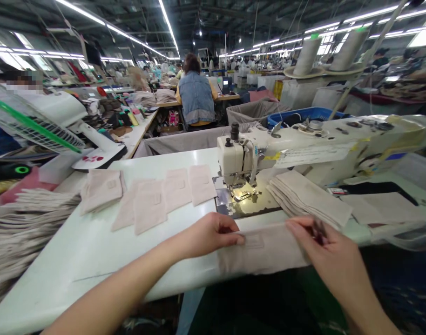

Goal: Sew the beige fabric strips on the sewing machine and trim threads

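Observation:
A beige fabric piece [268,251] with a small stitched rectangular patch is stretched between my hands at the table's front edge. My left hand [213,235] pinches its upper left part beside the patch. At its upper right edge, my right hand [321,242] grips the cloth between thumb and fingers. Something small and dark shows inside the right hand's curled fingers; its kind is unclear. Just beyond the cloth is the sewing machine's needle area [242,193], lit from above. Right of it lies a stack of folded beige fabric pieces [310,195].
Several patched beige pieces [152,202] lie left of the sewing machine [286,144], near a small pile [103,188]. Bundled fabric [27,232] fills the left side. A white fan [59,116] and thread cones [307,56] stand nearby. A person [197,97] sits ahead.

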The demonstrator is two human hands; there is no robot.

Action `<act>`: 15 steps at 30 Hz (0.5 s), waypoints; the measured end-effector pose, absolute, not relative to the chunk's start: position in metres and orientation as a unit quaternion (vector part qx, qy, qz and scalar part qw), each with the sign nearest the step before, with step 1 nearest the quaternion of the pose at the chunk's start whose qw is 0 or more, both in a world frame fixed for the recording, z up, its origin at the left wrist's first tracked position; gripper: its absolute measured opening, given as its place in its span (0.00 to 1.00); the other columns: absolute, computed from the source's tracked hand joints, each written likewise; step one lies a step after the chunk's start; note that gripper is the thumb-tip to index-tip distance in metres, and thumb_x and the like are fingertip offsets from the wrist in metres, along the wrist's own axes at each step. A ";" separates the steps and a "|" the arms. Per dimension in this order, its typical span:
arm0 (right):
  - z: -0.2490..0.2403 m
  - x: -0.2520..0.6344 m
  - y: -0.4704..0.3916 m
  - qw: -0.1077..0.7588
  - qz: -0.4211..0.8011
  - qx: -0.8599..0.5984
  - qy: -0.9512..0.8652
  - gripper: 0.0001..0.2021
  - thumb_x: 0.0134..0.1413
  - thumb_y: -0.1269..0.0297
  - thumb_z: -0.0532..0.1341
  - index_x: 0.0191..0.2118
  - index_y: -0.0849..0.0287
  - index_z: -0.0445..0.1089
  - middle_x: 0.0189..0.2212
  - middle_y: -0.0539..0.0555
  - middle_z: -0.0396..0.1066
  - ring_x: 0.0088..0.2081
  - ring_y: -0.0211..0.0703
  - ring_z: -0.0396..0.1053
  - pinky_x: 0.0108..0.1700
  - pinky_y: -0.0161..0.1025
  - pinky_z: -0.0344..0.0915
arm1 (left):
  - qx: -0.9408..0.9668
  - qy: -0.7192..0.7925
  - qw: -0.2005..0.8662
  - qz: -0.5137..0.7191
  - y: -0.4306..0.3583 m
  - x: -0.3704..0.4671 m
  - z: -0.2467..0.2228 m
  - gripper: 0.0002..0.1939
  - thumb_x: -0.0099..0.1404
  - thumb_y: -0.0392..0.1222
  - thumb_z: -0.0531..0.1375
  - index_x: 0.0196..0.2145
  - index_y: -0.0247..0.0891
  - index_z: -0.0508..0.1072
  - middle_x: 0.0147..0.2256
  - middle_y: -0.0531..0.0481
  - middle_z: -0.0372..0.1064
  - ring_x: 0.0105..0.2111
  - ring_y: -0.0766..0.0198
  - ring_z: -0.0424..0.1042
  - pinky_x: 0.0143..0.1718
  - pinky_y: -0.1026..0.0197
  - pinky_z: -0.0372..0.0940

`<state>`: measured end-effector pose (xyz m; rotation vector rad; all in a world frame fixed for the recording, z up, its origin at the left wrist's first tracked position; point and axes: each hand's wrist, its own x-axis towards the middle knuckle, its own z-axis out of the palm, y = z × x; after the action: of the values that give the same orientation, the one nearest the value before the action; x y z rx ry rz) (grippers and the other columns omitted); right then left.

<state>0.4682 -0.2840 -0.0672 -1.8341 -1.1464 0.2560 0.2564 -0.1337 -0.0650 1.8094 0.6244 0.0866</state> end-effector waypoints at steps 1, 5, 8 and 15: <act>-0.073 0.475 -0.288 0.465 0.088 -0.766 -0.436 0.14 0.56 0.48 0.62 0.32 0.53 0.77 0.26 0.49 0.75 0.26 0.42 0.69 0.29 0.34 0.66 | 0.746 0.284 0.601 0.040 -0.125 0.251 -0.068 0.17 0.59 0.54 0.66 0.30 0.34 0.75 0.24 0.54 0.66 0.26 0.69 0.62 0.27 0.66 0.56; -0.096 0.484 -0.302 0.443 0.117 -0.795 -0.397 0.15 0.54 0.45 0.64 0.31 0.52 0.77 0.23 0.50 0.73 0.23 0.45 0.67 0.24 0.37 0.64 | 0.662 0.356 0.653 0.094 -0.099 0.241 -0.074 0.18 0.53 0.53 0.69 0.31 0.35 0.76 0.26 0.53 0.69 0.27 0.68 0.65 0.32 0.64 0.60; -0.112 0.469 -0.305 0.435 0.223 -0.747 -0.451 0.15 0.56 0.49 0.61 0.27 0.52 0.73 0.23 0.50 0.71 0.25 0.45 0.69 0.26 0.37 0.67 | 0.661 0.391 0.627 0.133 -0.088 0.248 -0.073 0.17 0.57 0.52 0.65 0.36 0.35 0.78 0.30 0.51 0.72 0.29 0.66 0.67 0.34 0.64 0.60; -0.141 0.417 -0.301 0.448 0.299 -0.699 -0.471 0.10 0.59 0.56 0.59 0.30 0.55 0.69 0.23 0.47 0.68 0.23 0.38 0.67 0.28 0.32 0.67 | 0.851 0.413 0.300 0.123 -0.066 0.289 -0.087 0.09 0.60 0.40 0.61 0.25 0.35 0.76 0.24 0.52 0.70 0.26 0.64 0.65 0.30 0.63 0.57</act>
<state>0.4172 -0.3015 -0.1408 -1.7288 -1.1668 0.7397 0.2891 -0.0661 -0.0872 2.2590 1.0977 0.3272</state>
